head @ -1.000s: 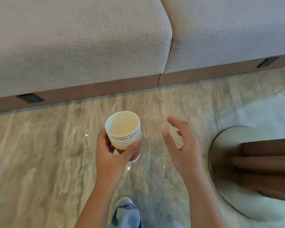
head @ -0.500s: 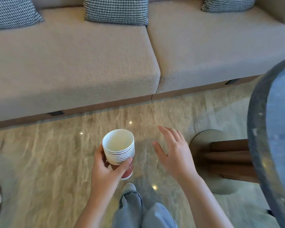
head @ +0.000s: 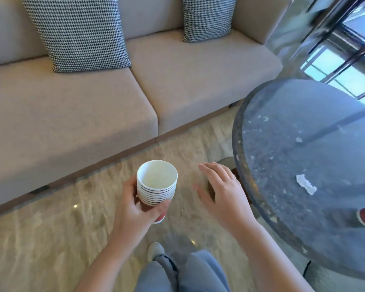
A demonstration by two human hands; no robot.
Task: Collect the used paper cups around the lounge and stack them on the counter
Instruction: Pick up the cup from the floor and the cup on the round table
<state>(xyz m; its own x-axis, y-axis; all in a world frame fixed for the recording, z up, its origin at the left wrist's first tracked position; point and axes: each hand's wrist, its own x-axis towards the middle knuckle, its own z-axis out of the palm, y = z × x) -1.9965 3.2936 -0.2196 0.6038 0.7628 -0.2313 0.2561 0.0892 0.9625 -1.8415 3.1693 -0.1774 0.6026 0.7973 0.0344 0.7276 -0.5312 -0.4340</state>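
Head view, left hand [head: 133, 209] gripping stack of paper cups [head: 157, 184] over floor [head: 51, 239], right hand [head: 223, 190] hovering relaxed, fingers spread, just beside table [head: 237, 144] edge, sofa [head: 72, 114] lying beyond.

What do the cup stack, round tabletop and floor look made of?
Cup stack: looks like paper, matte white inside with rolled rims, red outer wall at the bottom.
Round tabletop: likely polished dark stone or terrazzo, with pale flecks and window reflections.
Floor: glossy beige veined stone or tile, showing light glints.
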